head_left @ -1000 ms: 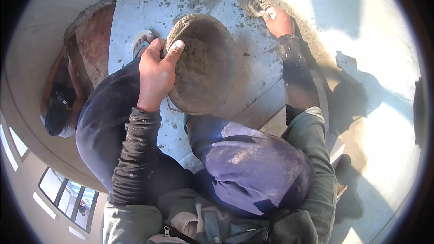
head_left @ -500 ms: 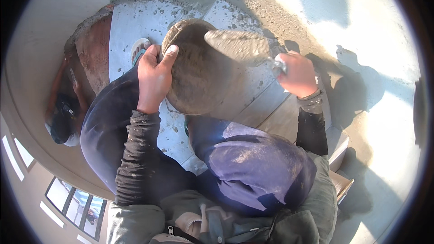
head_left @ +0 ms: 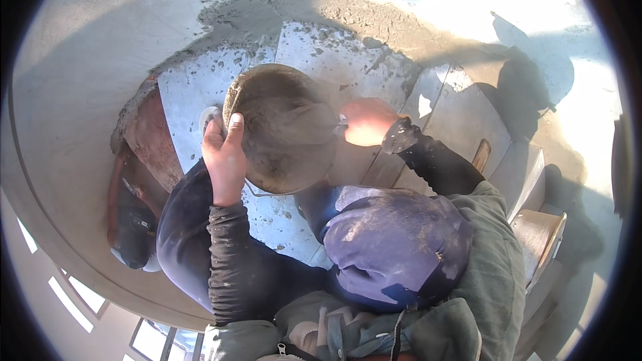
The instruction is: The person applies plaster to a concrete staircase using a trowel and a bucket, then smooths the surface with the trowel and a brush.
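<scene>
A mortar-caked bucket [head_left: 284, 172] is tilted between my knees, its mouth facing up toward me. Closed around its left rim is my left hand [head_left: 225, 166], thumb on the edge. My right hand [head_left: 370, 122] grips the handle of a trowel [head_left: 304, 124], which reaches into the bucket's mouth from the right. Motion blurs the blade, so I cannot tell how much mortar is on it. Most of the handle is hidden in my fist.
Pale boards [head_left: 184, 103] spattered with mortar lie beneath the bucket. Wet grey mortar [head_left: 361, 13] coats the curved surface beyond. Another person [head_left: 137, 227] works at the left beside a reddish bare patch [head_left: 154, 130]. An open-topped container [head_left: 535, 237] stands at the right.
My right hand has swung left and down, carrying the mortar-covered trowel from beside the bucket into its mouth. My left hand still holds the rim. The whole view has shifted.
</scene>
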`<state>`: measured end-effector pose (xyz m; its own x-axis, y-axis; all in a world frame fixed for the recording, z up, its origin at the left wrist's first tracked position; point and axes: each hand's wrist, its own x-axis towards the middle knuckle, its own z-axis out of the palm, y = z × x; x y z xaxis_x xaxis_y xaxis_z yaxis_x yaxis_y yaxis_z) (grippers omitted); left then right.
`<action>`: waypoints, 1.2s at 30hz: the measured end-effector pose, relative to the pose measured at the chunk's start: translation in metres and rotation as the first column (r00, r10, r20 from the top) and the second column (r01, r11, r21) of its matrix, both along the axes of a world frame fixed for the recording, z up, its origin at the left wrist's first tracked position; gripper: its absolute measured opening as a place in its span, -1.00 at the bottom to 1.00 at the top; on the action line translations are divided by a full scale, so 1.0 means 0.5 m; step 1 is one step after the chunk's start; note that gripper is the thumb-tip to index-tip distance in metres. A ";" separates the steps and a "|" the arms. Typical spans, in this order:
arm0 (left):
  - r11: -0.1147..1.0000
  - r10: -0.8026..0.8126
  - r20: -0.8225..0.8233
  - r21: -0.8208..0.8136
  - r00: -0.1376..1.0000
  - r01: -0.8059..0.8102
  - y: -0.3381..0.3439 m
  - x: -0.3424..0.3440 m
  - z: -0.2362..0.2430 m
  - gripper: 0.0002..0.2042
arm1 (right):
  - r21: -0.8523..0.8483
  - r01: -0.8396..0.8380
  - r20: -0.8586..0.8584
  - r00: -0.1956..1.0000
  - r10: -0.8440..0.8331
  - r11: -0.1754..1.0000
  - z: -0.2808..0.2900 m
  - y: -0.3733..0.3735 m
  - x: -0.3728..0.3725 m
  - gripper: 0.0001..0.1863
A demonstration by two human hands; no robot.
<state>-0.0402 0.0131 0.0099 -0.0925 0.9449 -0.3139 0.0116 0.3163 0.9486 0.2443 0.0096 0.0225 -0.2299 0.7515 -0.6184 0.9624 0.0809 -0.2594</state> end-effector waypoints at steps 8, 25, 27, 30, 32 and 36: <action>1.000 0.029 0.069 0.004 0.997 -0.029 -0.002 -0.016 -0.009 -0.78 | -0.368 0.302 -0.348 0.832 -0.431 0.880 0.036 0.051 0.215 -0.73; 0.998 0.047 -0.133 0.047 0.990 -0.041 0.007 -0.007 -0.024 -0.67 | 0.167 0.178 0.196 0.958 -0.210 0.970 -0.120 0.225 0.307 -0.70; 0.997 0.062 -0.097 0.058 0.993 -0.057 0.003 -0.014 -0.036 -0.66 | 0.325 0.177 0.223 0.940 -0.257 0.929 -0.142 0.227 0.302 -0.70; 0.996 0.090 -0.079 0.032 0.993 -0.088 -0.001 -0.025 -0.036 -0.66 | 0.435 0.221 0.164 0.934 -0.318 0.873 -0.121 0.224 0.270 -0.72; 0.995 0.098 -0.062 0.024 0.993 -0.097 0.002 -0.018 -0.029 -0.66 | 0.513 0.214 0.105 0.945 -0.309 0.831 -0.090 0.206 0.280 -0.73; 0.996 0.084 -0.086 0.017 0.993 -0.083 0.004 -0.012 -0.024 -0.66 | 0.689 0.216 0.027 0.946 -0.323 0.692 -0.004 0.166 0.285 -0.79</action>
<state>-0.0462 0.0154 -0.0019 -0.1975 0.9368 -0.2889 0.0676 0.3070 0.9493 0.3870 0.0924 0.0207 0.0945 0.9935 0.0635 0.9905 -0.0875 -0.1060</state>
